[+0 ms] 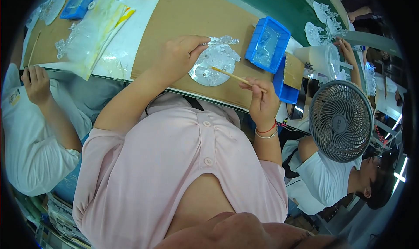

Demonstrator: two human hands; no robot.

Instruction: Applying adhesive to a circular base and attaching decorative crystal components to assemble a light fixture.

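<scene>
My left hand [181, 54] pinches a clear, knobbly plastic piece [224, 40] between thumb and fingers, above the far edge of a round white disc [198, 75]. Several small clear bits, hard to make out singly, lie on that disc. From the right, my right hand [263, 99] grips a thin wooden stick [235, 77] like a pencil. Its tip reaches over the disc among the clear bits; whether it touches one I cannot tell.
Brown board [187, 13] covers the table. Right of the disc stands a blue tray [249, 52] with clear contents, then a lidded plastic tub [312, 57] and a round fan [340, 122]. People sit on both sides; a neighbour's hand [37, 83] is at left.
</scene>
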